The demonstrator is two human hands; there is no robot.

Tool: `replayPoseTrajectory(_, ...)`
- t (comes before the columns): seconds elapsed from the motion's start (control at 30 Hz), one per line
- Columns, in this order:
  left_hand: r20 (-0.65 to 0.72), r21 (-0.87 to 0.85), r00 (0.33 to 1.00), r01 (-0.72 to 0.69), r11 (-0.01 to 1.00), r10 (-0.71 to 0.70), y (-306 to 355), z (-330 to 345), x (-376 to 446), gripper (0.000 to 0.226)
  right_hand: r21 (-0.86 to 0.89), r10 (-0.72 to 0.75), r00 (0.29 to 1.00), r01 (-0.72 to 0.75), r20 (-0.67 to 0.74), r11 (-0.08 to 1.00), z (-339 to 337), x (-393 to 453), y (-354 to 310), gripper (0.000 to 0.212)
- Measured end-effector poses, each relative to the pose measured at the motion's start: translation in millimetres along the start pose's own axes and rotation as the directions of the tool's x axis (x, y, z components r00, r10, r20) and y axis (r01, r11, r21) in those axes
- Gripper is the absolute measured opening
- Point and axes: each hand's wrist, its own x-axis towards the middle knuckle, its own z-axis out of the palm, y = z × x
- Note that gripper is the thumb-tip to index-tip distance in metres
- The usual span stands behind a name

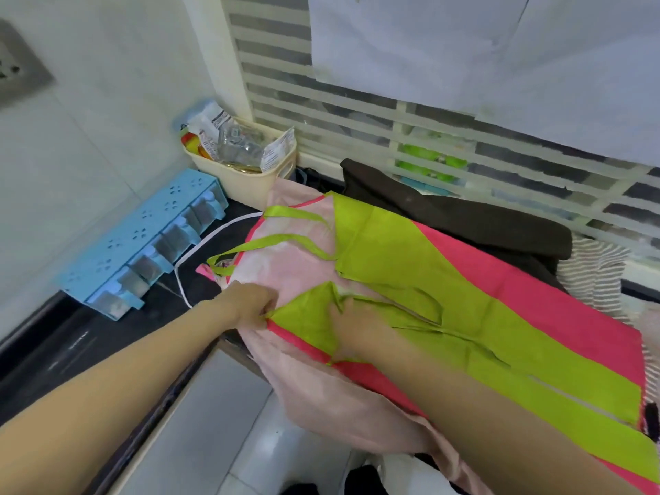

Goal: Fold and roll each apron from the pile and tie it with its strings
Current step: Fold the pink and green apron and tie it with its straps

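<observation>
from my remote seat i see the green and pink apron [410,251] spread flat on top of the pile [500,223] of other cloth on the dark counter [71,337], its bib end toward the left and its skirt running off to the lower right. the left hand [250,303] has its fingers [266,312] curled, pinching the near corner of the apron where the green meets the pink edging. the right hand [351,328] lies on the green fabric just beside that corner; it is blurred, so i cannot tell whether its fingers are apart or gripping the cloth. the green neck strap [285,241] loops across a pale pink apron [296,266] that lies underneath, and a green waist string [421,301] curls on the green panel. a dark brown cloth [464,216] and a striped cloth [593,269] sit behind, against the slatted window blind [357,101]. a white cord [200,244] curves on the counter left of the aprons. near the tiled wall stand a blue spice rack [143,241] and a cream basket [243,180] stuffed with packets.
</observation>
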Motion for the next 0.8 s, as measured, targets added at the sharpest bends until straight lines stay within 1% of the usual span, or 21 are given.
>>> replayPoseTrajectory(0.03,-0.034,0.078,0.999,0.017,0.997,-0.014,-6,3,-5,0.009,-0.024,0.026,0.999,-0.026,0.025,0.999,1,2,-2,0.1)
replayPoseTrajectory(0.1,-0.137,0.251,0.99,0.067,0.966,-0.033,-14,7,-12,0.018,-0.055,0.074,0.995,-0.07,0.066,0.996,1,5,-6,0.097)
replayPoseTrajectory(0.13,-0.173,0.272,0.984,0.08,0.959,-0.033,-17,8,-15,0.021,-0.05,0.094,0.993,-0.09,0.078,0.995,0,6,-9,0.1)
replayPoseTrajectory(0.17,-0.182,0.265,0.983,0.069,0.962,-0.021,-19,9,-17,0.026,-0.031,0.11,0.99,-0.107,0.094,0.994,-2,8,-10,0.107)
replayPoseTrajectory(0.2,-0.187,0.249,0.982,0.044,0.968,0.003,-18,9,-18,0.032,0.004,0.123,0.986,-0.124,0.109,0.992,-6,8,-10,0.113)
replayPoseTrajectory(0.23,-0.194,0.237,0.98,0.015,0.971,0.033,-17,11,-17,0.037,0.051,0.13,0.986,-0.136,0.101,0.989,-11,8,-11,0.116)
replayPoseTrajectory(0.27,-0.213,0.226,0.975,-0.011,0.974,0.06,-14,12,-16,0.043,0.092,0.126,0.99,-0.132,0.067,0.987,-16,8,-13,0.113)
replayPoseTrajectory(0.33,-0.27,0.198,0.96,-0.021,0.98,0.075,-4,14,-10,0.048,0.124,0.089,0.994,-0.082,-0.058,0.989,-23,6,-20,0.1)
replayPoseTrajectory(0.4,-0.343,0.167,0.935,-0.039,0.985,0.095,3,16,-1,0.044,0.12,0.06,0.985,-0.041,-0.162,0.992,-26,4,-30,0.086)
replayPoseTrajectory(0.47,-0.383,0.138,0.917,-0.061,0.989,0.11,2,12,4,0.037,0.076,0.043,0.982,-0.03,-0.183,0.997,-23,3,-38,0.067)
replayPoseTrajectory(0.53,-0.369,0.133,0.92,-0.088,0.987,0.132,-5,5,8,0.035,0.035,0.028,0.983,-0.022,-0.179,0.999,-18,2,-42,0.036)
replayPoseTrajectory(0.57,-0.365,0.111,0.919,-0.118,0.987,0.151,-9,1,10,0.031,0.028,0.033,0.984,-0.028,-0.173,0.999,-16,1,-41,0.028)
replayPoseTrajectory(0.63,-0.342,-0.064,0.922,-0.218,0.974,0.184,-15,-7,9,0.024,0.022,0.061,0.986,-0.058,-0.154,0.998,-12,-1,-34,0.032)
replayPoseTrajectory(0.7,-0.257,-0.252,0.942,-0.28,0.926,0.215,-18,-16,6,0.028,0.013,0.107,0.984,-0.106,-0.142,0.994,-9,-5,-23,0.035)
replayPoseTrajectory(0.73,-0.212,-0.308,0.953,-0.277,0.91,0.218,-20,-19,4,0.028,0.008,0.132,0.983,-0.132,-0.129,0.991,-8,-7,-16,0.035)
replayPoseTrajectory(0.8,-0.168,-0.325,0.963,-0.256,0.91,0.211,-26,-21,3,0.025,0.029,0.17,0.983,-0.169,-0.069,0.985,-7,-11,-4,0.034)
